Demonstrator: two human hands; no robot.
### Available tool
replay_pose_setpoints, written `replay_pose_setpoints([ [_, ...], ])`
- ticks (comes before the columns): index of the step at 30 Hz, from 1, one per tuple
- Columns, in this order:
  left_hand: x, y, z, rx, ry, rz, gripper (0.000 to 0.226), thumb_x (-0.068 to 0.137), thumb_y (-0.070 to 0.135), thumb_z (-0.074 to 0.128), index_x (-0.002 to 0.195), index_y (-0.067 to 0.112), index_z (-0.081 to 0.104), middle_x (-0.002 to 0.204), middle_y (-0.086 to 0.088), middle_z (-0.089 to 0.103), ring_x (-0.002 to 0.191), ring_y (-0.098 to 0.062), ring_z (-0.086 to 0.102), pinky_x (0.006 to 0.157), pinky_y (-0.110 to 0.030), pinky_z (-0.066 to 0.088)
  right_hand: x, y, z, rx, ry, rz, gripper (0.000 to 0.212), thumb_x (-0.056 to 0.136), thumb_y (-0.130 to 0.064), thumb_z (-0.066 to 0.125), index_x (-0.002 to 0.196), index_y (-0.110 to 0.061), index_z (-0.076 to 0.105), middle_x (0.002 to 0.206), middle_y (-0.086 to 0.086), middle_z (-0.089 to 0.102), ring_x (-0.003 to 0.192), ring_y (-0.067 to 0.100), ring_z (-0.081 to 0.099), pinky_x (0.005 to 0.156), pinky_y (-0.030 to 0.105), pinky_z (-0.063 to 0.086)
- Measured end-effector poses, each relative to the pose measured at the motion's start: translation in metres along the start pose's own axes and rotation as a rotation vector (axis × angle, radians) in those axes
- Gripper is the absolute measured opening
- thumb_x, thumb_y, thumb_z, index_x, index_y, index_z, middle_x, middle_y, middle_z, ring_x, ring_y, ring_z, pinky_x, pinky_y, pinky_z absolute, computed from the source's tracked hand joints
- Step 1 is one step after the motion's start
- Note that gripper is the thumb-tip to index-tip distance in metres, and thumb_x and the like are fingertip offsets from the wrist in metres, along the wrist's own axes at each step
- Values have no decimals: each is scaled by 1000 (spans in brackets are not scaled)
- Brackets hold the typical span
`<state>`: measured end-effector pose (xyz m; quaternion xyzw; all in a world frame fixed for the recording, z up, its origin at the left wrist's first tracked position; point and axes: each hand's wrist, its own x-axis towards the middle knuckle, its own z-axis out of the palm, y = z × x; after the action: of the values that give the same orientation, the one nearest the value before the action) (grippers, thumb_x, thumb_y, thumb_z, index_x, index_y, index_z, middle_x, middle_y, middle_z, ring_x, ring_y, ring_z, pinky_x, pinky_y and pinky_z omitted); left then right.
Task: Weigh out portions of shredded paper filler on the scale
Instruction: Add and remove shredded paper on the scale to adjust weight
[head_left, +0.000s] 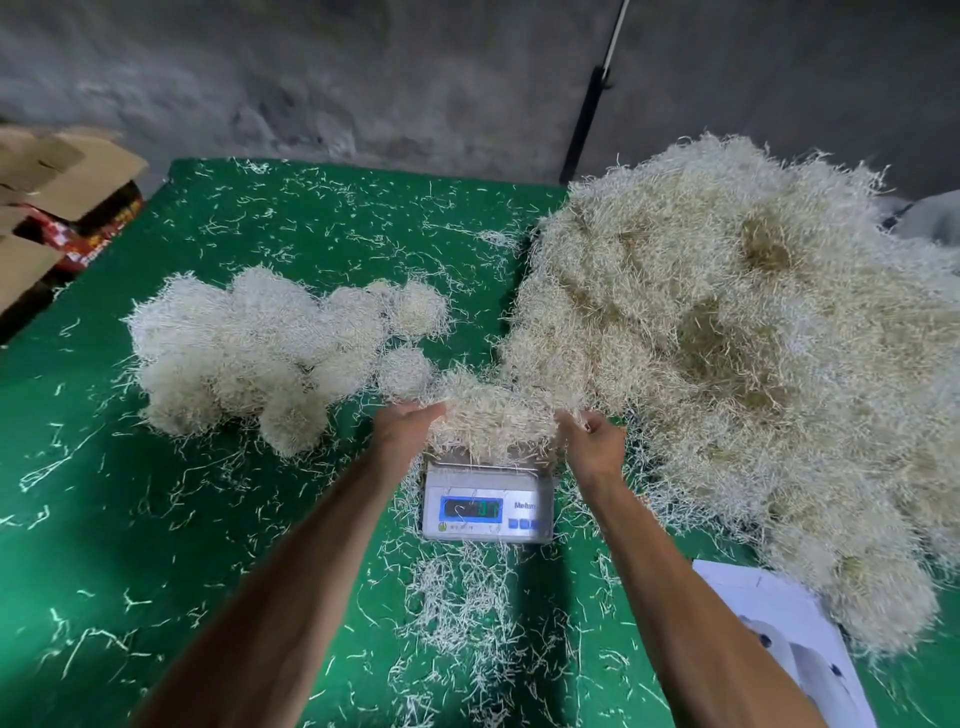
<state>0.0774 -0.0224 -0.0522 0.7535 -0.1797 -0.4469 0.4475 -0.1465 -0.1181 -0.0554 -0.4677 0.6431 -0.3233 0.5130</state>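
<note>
Nearest the camera, loose strands of shredded paper (462, 613) lie scattered across the green table (156, 545), thickest just in front of the scale. A white sheet (779, 618) lies at the near right corner, partly under the edge of the big heap.

Two bare forearms reach forward over the table. Between them sits the scale (485, 501), a small grey digital unit with a lit blue display; its digits are too blurred to read. Its platform is mostly hidden under the clump of filler (493, 421) that the hands hold over it; whether the clump rests on the platform or hangs just above it cannot be told.

The left hand (402, 428) cups the clump's left side, fingers fairly straight and buried in the strands. The right hand (595, 439) takes the clump's right side, its fingers curled into the paper.

Farther out on the left, a cluster of rounded portions (260, 348) sits together on the table. On the right, the large heap of shredded paper (737, 353) rises well above everything else and touches the held clump. Cardboard boxes (57, 176) stand at the far left edge, against a grey wall (363, 78).
</note>
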Motion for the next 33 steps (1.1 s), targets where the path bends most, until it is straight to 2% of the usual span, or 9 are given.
replay_pose_setpoints([
  [2,-6,-6,-7,5,-48,65,72,89,45,74,147,12,47,145,-21,52,124,-31,58,108,-40,45,-5,4,-6,-64,-35,-38,64,92,-55,65,138,-10,56,111,9,73,92,16,72,59,16,52],
  [4,-15,-7,-17,-44,-20,72,85,87,60,69,153,18,37,148,-16,48,120,-30,59,104,-45,48,-12,3,-15,-163,-95,-127,81,84,-88,41,123,-20,64,103,7,73,89,17,70,75,27,55],
  [5,-20,-7,-24,-82,-3,67,89,87,67,64,155,20,33,152,-15,43,122,-32,56,103,-48,49,-15,2,-21,-186,-76,-162,91,83,-92,29,129,-20,63,110,10,72,97,20,70,86,37,55],
  [9,-37,-17,-53,-343,-30,-10,87,87,81,44,158,33,25,161,-17,29,137,-46,40,109,-56,40,-28,-2,-39,-70,28,-197,91,93,-83,17,153,-19,42,147,13,53,129,30,55,101,41,42],
  [13,-54,-37,-62,-494,-170,-146,109,74,93,41,161,32,16,166,-14,20,145,-49,26,117,-65,24,-51,-1,-40,-27,-32,-217,91,93,-83,11,160,-24,27,160,14,36,140,22,44,114,46,26],
  [17,-74,-49,-60,-603,-260,-200,123,65,101,35,162,29,10,168,-8,15,149,-47,17,117,-71,13,-71,0,-39,-5,-109,-201,90,90,-86,5,162,-34,13,170,1,15,155,23,16,122,55,7],
  [22,-91,-51,-60,-674,-301,-224,130,60,104,35,162,27,11,166,-11,17,150,-45,19,106,-82,16,-87,-1,-43,101,-115,-176,82,97,-77,8,163,-29,10,170,2,11,156,24,12,124,57,5],
  [27,-101,-49,-63,-685,-299,-231,133,59,105,34,162,24,13,166,-14,17,149,-47,20,106,-83,15,-97,-2,-50,165,-133,-98,79,97,-77,7,163,-35,5,172,1,4,157,29,10,121,71,8],
  [33,-107,-50,-62,-673,-300,-228,137,54,107,36,162,25,13,166,-14,15,149,-47,19,103,-85,16,-105,-3,-51,159,-162,-60,79,95,-78,2,163,-37,0,172,1,-1,158,29,3,120,72,3],
])
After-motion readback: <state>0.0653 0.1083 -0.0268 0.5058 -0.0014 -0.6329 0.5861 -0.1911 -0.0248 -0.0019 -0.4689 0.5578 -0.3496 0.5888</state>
